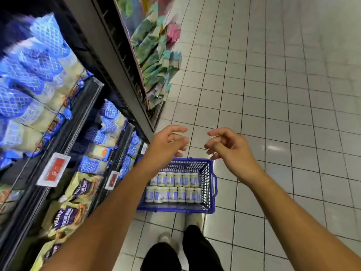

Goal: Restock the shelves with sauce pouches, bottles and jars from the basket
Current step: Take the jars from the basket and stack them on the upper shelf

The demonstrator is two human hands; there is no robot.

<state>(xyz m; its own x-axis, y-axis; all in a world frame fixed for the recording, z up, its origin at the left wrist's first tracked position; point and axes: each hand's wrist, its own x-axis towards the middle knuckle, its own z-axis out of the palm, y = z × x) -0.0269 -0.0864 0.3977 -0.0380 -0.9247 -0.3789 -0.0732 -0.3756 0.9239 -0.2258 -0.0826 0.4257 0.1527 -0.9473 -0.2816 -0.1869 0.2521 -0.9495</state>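
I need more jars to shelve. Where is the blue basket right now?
In the head view, the blue basket sits on the tiled floor at lower centre, just right of the shelves and ahead of the person's feet.

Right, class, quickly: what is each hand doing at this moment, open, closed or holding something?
Left hand: open, fingers loosely curled, holding nothing.
Right hand: open, fingers loosely curled, holding nothing.

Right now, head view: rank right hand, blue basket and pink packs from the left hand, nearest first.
From the left hand:
1. Right hand, just beside it.
2. Blue basket, on the floor below.
3. Pink packs, up the aisle on the left shelving.
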